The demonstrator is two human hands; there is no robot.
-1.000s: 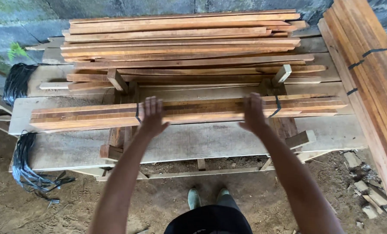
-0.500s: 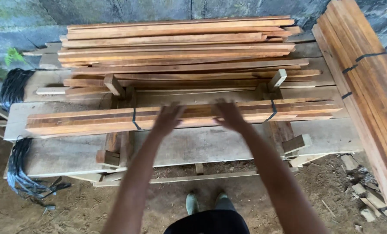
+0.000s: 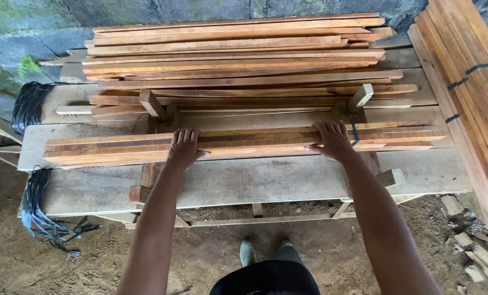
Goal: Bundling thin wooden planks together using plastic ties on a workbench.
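A bundle of reddish wooden slats [image 3: 255,141] lies lengthwise across a wide grey plank bench [image 3: 255,177]. A black strap [image 3: 355,134] binds it near its right end. My left hand [image 3: 185,146] lies over the bundle left of centre, fingers across the top, and covers the spot where the other strap sat. My right hand [image 3: 334,141] grips the bundle just left of the visible strap, with fingers on top and the thumb on the front face.
A big pile of loose slats [image 3: 233,60] fills the bench behind the bundle. A strapped stack of long boards [image 3: 468,71] slants along the right. Coils of black strapping [image 3: 36,202] hang at the left. Wood scraps [image 3: 468,240] lie on the dirt floor.
Both hands were raised and open above the bundle, swept in toward its middle, then spread apart and came down onto it.
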